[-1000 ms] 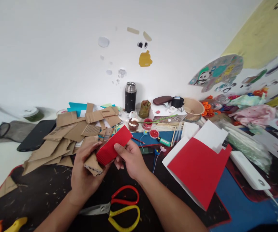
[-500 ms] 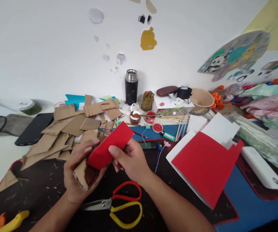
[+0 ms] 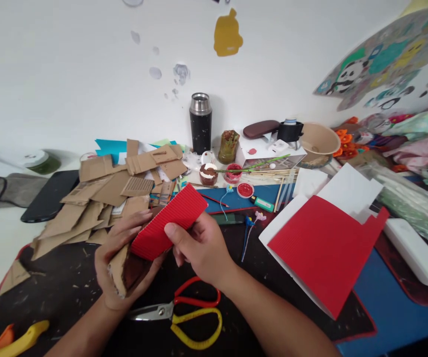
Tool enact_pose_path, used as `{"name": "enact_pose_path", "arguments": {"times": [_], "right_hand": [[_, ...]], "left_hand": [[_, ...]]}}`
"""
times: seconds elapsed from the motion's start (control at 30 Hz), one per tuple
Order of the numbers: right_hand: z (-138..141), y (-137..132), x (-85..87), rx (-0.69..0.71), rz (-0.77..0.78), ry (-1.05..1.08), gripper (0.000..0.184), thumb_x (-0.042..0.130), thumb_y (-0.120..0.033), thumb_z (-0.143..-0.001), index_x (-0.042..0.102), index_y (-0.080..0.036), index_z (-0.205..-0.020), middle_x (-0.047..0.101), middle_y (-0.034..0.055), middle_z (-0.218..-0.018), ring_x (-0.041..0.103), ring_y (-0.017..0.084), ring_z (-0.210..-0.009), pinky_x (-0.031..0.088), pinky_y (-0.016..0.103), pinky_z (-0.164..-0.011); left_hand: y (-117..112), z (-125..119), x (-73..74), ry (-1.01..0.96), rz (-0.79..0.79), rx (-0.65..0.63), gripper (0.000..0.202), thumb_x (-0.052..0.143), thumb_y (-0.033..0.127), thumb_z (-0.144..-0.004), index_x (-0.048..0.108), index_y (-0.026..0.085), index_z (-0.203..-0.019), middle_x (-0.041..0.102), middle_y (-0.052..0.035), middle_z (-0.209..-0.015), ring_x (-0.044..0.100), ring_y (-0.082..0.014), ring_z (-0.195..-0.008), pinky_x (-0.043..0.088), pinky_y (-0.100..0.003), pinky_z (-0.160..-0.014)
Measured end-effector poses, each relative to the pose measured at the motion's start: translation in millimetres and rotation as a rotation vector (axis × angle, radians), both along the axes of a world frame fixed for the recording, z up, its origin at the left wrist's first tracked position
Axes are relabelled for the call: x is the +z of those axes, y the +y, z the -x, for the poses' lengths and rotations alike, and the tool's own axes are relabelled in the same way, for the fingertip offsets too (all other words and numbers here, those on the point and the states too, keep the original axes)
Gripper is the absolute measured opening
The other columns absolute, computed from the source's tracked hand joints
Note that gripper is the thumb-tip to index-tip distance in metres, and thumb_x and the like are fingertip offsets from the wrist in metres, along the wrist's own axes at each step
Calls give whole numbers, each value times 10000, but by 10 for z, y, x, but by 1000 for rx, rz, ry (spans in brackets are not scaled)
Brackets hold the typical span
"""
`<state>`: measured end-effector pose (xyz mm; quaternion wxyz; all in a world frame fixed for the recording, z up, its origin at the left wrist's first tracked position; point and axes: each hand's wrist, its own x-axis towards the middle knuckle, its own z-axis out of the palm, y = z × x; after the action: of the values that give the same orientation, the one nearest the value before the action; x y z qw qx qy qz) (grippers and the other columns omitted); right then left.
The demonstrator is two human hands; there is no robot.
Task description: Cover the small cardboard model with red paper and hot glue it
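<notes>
My left hand (image 3: 115, 263) cradles a brown cardboard piece (image 3: 119, 270) with a dark inner face, fingers curled round it. My right hand (image 3: 199, 245) pinches a strip of red corrugated paper (image 3: 169, 222), which lies slanted over the cardboard and my left fingers. Both hands hover above a black mat (image 3: 61, 297). Scissors with red and yellow handles (image 3: 187, 315) lie on the mat just below my hands.
A heap of cardboard scraps (image 3: 109, 193) lies behind my left hand. A large red corrugated sheet on white paper (image 3: 321, 248) sits at right. A black flask (image 3: 200, 123), paint pots (image 3: 232, 174), a bowl (image 3: 318, 140) and sticks line the wall. A yellow tool (image 3: 16, 337) is at bottom left.
My left hand has turned the cardboard piece so its dark inner face shows, and the red strip now lies lower over it. The view has tilted downward.
</notes>
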<state>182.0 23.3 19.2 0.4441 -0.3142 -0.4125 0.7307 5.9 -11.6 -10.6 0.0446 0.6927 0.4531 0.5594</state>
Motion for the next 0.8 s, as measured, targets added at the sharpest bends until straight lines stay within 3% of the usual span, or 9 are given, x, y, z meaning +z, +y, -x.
{"name": "enact_pose_path", "arguments": {"times": [0.27, 0.7, 0.8], "right_hand": [[19, -25, -15, -15, -3, 6, 595, 860, -779, -887, 583, -253, -874, 544, -103, -598, 474, 81, -431, 401, 218, -432], [52, -57, 3, -39, 24, 10, 584, 897, -743, -870, 581, -251, -865, 539, -103, -620, 455, 72, -427, 377, 214, -416], [41, -57, 4, -43, 30, -3, 595, 894, -758, -862, 579, -253, -848, 534, -102, -601, 448, 77, -429, 386, 222, -427]], "left_hand": [[-10, 31, -3, -3, 28, 22, 514, 947, 124, -736, 703, 287, -1158, 850, -89, -1277, 849, -341, -1173, 688, -613, -1048], [-20, 46, -14, -2, 15, 36, 561, 962, 119, -730, 702, 288, -1197, 850, -85, -1293, 852, -331, -1178, 691, -603, -1062], [-24, 51, -22, 14, -6, 39, 578, 1019, 184, -731, 694, 292, -1197, 854, -87, -1281, 860, -347, -1157, 691, -633, -1057]]}}
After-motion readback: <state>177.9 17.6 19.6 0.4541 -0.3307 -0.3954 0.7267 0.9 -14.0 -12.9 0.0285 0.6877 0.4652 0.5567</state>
